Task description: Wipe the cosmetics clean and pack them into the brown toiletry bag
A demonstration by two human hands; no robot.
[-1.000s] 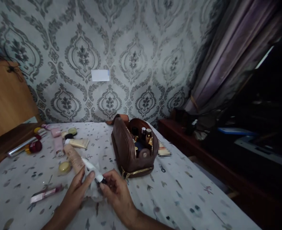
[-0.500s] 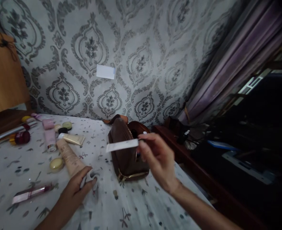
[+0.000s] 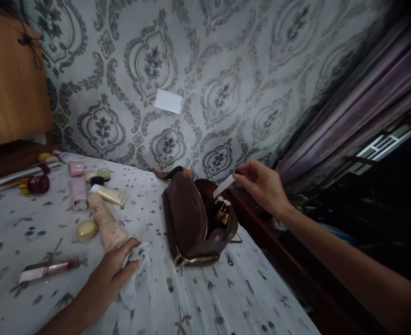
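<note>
My right hand (image 3: 263, 184) pinches a slim white tube (image 3: 224, 185) by its dark end. The tube slants down, its free end over the opening of a brown cosmetic bag (image 3: 182, 216). The bag stands unzipped, with gold-capped bottles (image 3: 222, 211) inside; its deeper contents are in shadow. My left hand (image 3: 116, 265) is closed on a crumpled white cloth (image 3: 137, 258), resting on the patterned sheet. Just beyond it lies a beige squeeze tube (image 3: 104, 221). A round cream-lidded jar (image 3: 86, 230) and a lip gloss (image 3: 48, 270) are to its left.
Further back on the sheet lie a pink tube (image 3: 79, 193), a small cream tube (image 3: 112, 195), a green-lidded pot (image 3: 103, 174) and a dark red bottle (image 3: 38, 184). A patterned wall (image 3: 205, 83) rises behind the bag. A dark wooden edge (image 3: 261, 228) runs along the right.
My right hand has moved right and away from me, tilting the white tube from level to slanting down over the bag. The view has shifted; my left hand keeps the cloth.
</note>
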